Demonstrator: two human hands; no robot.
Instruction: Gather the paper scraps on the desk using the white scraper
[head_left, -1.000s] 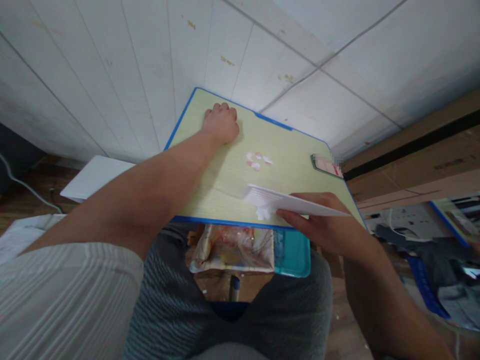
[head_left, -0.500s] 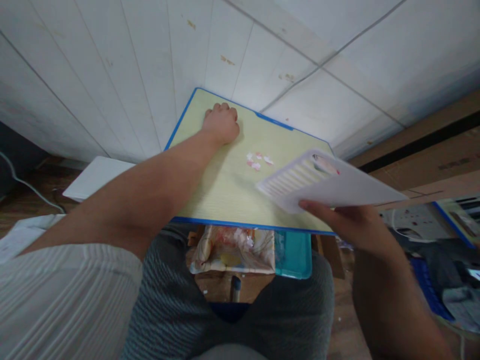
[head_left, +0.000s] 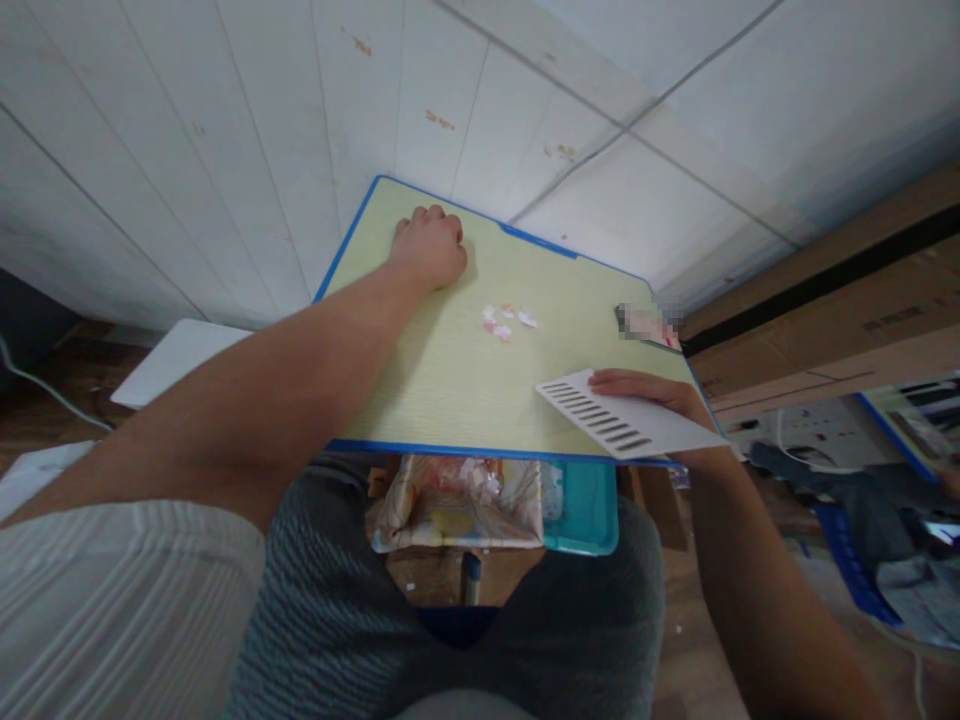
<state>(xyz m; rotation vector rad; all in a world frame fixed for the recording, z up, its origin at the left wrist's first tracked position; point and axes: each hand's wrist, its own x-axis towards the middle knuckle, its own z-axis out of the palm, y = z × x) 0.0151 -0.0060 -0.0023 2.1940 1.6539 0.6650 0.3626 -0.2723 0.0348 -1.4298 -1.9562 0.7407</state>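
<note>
My left hand (head_left: 429, 247) rests, fingers curled under, on the far left of a pale yellow tabletop with a blue rim (head_left: 450, 400). Whatever those fingers may hold is hidden. Near the front right edge, my right hand (head_left: 652, 388) grips a thin white card (head_left: 637, 415) with a row of slots cut along one side. Its fingers lie over the card's upper face, and the card sits tilted above the tabletop. Several small pink and white paper scraps (head_left: 504, 322) lie loosely grouped between my hands. A dark-edged picture or phone-like item (head_left: 649, 326), partly blurred, lies at the right.
White wall panels (head_left: 360, 100) stand behind the table, and cardboard boxes (head_left: 825, 330) border its right. Below the front edge, a patterned open bag (head_left: 465, 530) with pinkish contents sits beside a teal tray (head_left: 592, 515). A white panel (head_left: 180, 360) is at the left.
My right hand has lowered the slotted card toward the front edge and turned it, so its fingers now show on top. The dark-edged item is uncovered. My left hand has stayed in place.
</note>
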